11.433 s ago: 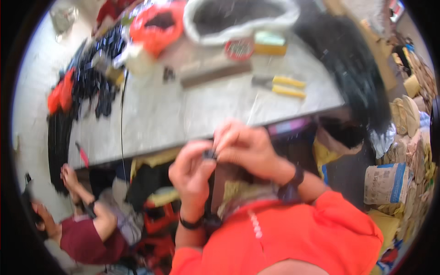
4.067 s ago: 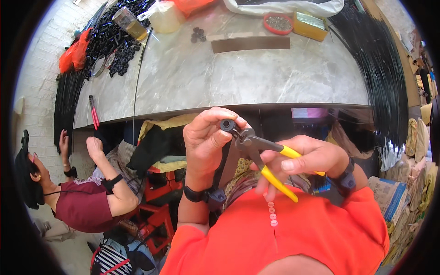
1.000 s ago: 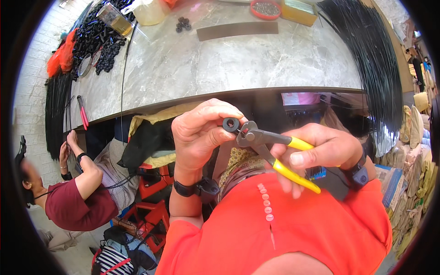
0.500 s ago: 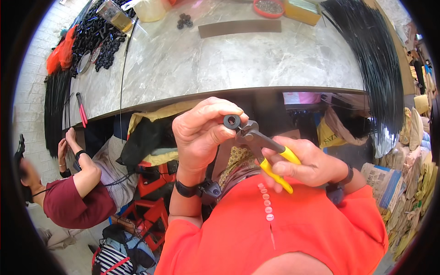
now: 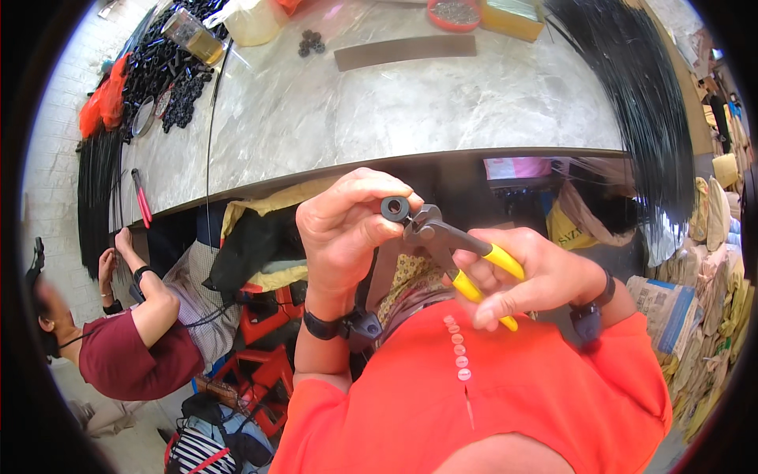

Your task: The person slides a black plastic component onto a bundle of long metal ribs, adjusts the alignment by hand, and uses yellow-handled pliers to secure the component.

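I find the left hand [image 5: 343, 229] clamped on a small, black, ring-shaped part [image 5: 395, 208], pinched between thumb and forefinger at the fingertips; the right hand [image 5: 541, 272] is closed round the yellow-sleeved handles of a pair of dark metal pliers [image 5: 462, 241], the handles spread apart; the two hands stand apart, the pliers spanning the gap; all are held in front of the near edge of the grey, marble-patterned worktop [image 5: 474, 103], clear of its surface.

The ring-shaped part shows its round, open face to my camera, hole outward; its depth runs away from view, so I cannot judge its length; the head of the pliers meets the part's right side, though I cannot tell whether the jaws grip it; the pliers' long axis runs diagonally, head to the upper left, handles to the lower right.

On the worktop I note a flat, grey-brown strip [image 5: 405, 52], a cluster of small, round, black pieces [image 5: 311, 43] just left of it, and red-handled pliers [image 5: 142, 201] near the left end.
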Demonstrator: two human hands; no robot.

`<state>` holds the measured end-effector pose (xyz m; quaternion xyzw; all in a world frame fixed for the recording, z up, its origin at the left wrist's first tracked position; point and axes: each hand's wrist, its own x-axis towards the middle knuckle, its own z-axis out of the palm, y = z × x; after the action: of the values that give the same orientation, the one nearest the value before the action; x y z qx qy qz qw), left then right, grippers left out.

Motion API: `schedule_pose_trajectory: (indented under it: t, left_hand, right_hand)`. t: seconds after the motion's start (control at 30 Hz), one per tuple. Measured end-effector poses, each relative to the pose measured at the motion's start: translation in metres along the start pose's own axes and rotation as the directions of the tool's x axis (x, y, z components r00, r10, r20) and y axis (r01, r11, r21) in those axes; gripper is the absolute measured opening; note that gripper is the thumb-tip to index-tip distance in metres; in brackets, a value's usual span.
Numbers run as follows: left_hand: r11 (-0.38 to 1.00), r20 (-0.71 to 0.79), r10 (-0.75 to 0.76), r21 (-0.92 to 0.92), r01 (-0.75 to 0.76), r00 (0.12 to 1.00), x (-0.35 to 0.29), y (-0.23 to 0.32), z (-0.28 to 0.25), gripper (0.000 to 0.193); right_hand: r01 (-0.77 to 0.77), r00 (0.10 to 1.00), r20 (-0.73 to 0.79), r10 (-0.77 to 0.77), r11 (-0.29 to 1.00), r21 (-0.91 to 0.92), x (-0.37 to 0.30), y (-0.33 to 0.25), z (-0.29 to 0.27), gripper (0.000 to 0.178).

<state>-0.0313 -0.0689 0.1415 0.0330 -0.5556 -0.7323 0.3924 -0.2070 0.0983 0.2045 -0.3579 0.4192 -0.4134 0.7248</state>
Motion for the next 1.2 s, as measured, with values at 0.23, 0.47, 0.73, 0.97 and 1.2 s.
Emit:
schedule_pose_trajectory:
  t: [0.23, 0.47, 0.73, 0.97, 1.2]
  left_hand:
    - [0.996, -0.026, 0.037, 0.076, -0.035, 0.999, -0.002, 0.002, 0.015, 0.029]
    - [0.998, -0.139, -0.008, 0.064, 0.017, 0.99, -0.004, 0.002, 0.02, 0.028]
    - [0.994, -0.108, 0.04, 0.101, -0.029, 0.993, -0.002, 0.004, 0.024, 0.029]
    - [0.985, -0.082, 0.074, 0.163, -0.06, 0.994, -0.002, 0.001, 0.021, 0.027]
    - [0.967, 0.014, 0.126, 0.22, -0.126, 0.992, 0.005, 0.001, 0.017, 0.024]
  right_hand:
    - [-0.142, 0.99, -0.084, 0.115, 0.814, -0.563, -0.005, -0.026, -0.022, 0.048]
    - [0.02, 0.746, -0.016, -0.666, 0.046, -0.999, -0.013, -0.004, -0.006, 0.066]
    - [-0.142, 0.664, 0.131, -0.737, -0.296, -0.944, -0.013, 0.009, -0.011, 0.061]
    - [-0.083, 0.704, 0.088, -0.704, -0.205, -0.975, -0.022, 0.006, -0.005, 0.065]
    - [-0.003, 0.766, -0.052, -0.64, 0.077, -0.997, -0.03, -0.002, 0.006, 0.071]
